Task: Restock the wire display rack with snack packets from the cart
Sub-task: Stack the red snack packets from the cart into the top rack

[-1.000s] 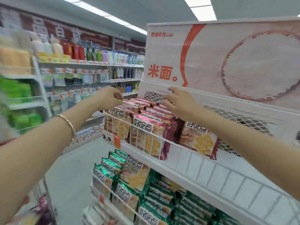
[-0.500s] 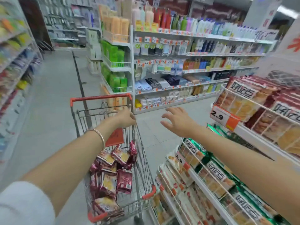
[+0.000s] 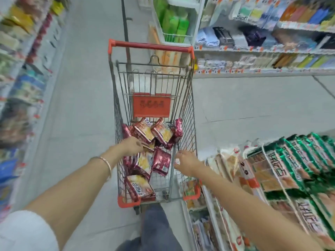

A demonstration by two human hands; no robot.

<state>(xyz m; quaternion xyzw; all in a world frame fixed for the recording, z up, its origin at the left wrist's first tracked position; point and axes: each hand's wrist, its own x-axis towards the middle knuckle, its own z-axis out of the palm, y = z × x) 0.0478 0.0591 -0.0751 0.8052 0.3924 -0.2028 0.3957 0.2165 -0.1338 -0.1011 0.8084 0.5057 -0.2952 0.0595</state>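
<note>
The cart holds a loose heap of red packets; the rack on the right is packed with green packets. Half a second ago both hands hung above the cart. Now the left hand is down on the heap, grip unclear, and the right hand is spread by the right rim, holding nothing. About eight red packets show.

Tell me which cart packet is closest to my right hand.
The snack packet showing its plain dark-red side, mid-cart, just beside the right hand; the others lie farther away.
</note>
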